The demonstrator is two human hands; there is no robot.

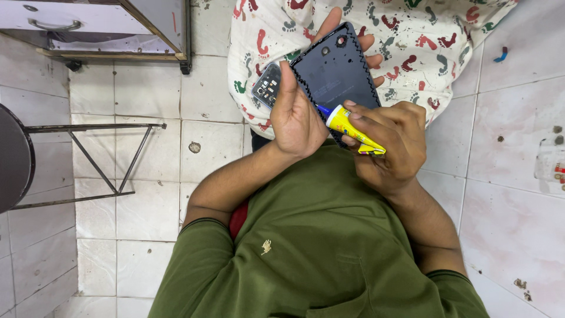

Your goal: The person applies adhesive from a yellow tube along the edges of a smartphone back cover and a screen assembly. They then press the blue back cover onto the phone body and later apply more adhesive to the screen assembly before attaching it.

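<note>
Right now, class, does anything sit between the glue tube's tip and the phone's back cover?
Nothing visible does. The right hand holds the yellow glue tube with its blue tip at the dark back cover, which the left hand grips.

Camera, one only: I have a single head view, worn on the person's head. Facing: steeply down over the chest, past the green shirt (318, 247), to the tiled floor (147, 176). Range: close; the hands (353, 126) fill the upper middle. Edges: stool (17, 156) at left, cabinet (100, 29) at top left. No second view overlaps it.
</note>
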